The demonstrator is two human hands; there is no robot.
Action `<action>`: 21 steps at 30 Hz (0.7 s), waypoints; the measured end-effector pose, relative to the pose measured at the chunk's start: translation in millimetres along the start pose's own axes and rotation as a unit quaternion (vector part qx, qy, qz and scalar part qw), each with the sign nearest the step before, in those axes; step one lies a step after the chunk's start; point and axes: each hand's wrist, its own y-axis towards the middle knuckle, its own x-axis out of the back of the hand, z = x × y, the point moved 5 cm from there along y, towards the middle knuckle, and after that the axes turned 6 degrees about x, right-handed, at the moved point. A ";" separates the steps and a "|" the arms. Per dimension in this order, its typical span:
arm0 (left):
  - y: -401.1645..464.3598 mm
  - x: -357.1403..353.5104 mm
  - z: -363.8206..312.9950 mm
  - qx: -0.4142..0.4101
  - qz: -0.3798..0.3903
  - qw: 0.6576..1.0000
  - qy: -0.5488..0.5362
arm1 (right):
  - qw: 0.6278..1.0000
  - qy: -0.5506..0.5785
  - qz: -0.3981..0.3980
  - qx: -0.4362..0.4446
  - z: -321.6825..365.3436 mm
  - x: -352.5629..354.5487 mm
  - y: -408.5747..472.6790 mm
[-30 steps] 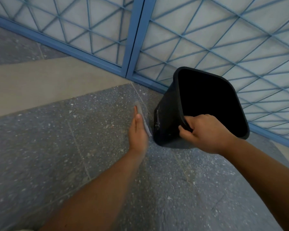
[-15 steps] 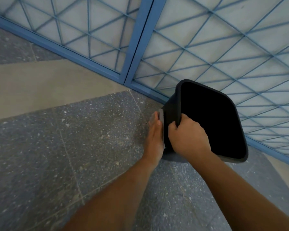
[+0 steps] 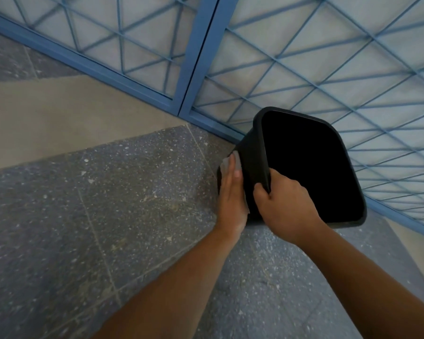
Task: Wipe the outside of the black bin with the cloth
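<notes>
The black bin (image 3: 252, 167) stands on the speckled floor (image 3: 108, 192), tilted, close to the blue lattice gate (image 3: 304, 69) that bounds the floor's far edge, with its open mouth turned toward the camera. The right hand (image 3: 283, 204) grips the near rim, fingers curled over the lip and thumb on the outer wall. The left hand (image 3: 230, 194) lies flat with straight fingers, pressing the grey cloth (image 3: 227, 162) against the bin's left outer wall. The bin appears to be thin, rigid plastic: light, smooth and probably inclined to slide or rock under wiping pressure. The rolled rim offers the most secure hold. The cloth is soft and limp; an open palm spreads it best. Whether the bin's base corner touches the gate cannot be determined.
</notes>
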 end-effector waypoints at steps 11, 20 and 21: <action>21.8 -2.4 10.5 -0.002 -0.009 1.000 -0.029 | 1.000 0.002 -0.004 -0.013 -10.5 -0.4 -2.4; 17.6 -0.1 16.7 0.002 0.010 1.000 -0.016 | 1.000 -0.012 0.004 -0.011 -11.8 -0.4 -2.9; 22.4 1.8 20.0 0.017 0.003 1.000 -0.025 | 1.000 -0.019 0.002 -0.011 -12.0 0.1 -2.7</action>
